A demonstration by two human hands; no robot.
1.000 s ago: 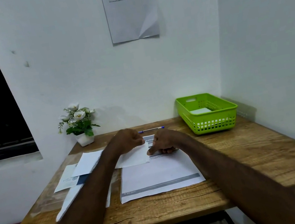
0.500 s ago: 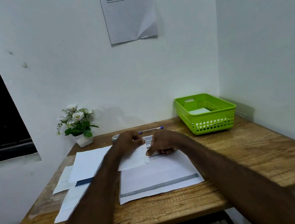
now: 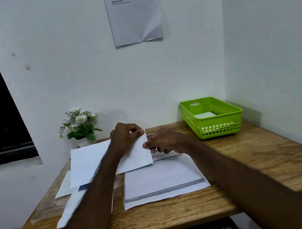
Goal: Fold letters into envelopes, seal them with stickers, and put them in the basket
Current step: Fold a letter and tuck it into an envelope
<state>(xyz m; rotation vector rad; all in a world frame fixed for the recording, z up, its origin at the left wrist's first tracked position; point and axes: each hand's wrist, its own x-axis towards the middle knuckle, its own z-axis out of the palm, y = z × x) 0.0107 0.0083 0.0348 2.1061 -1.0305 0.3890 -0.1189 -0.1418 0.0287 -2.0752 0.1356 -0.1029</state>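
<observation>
A white envelope [image 3: 92, 162] is raised and tilted above the desk, with my left hand [image 3: 127, 136] gripping its upper right corner. My right hand [image 3: 163, 141] pinches the envelope's right edge, its fingers curled. Under both hands lies a white letter [image 3: 163, 182] with a grey band along its near edge. More white sheets and envelopes [image 3: 66, 188] lie spread at the left, partly hidden by my left forearm. The green basket [image 3: 216, 128] stands at the back right with a white envelope [image 3: 204, 115] inside.
A small pot of white flowers [image 3: 79, 124] stands at the back left against the wall. The wooden desk [image 3: 263, 157] fits into a corner, walls behind and to the right. A printed sheet [image 3: 133, 9] hangs on the back wall.
The white envelope has been lifted off the desk and tilted up by my left hand. My right hand has closed in on its right edge. The pen is now hidden behind the hands.
</observation>
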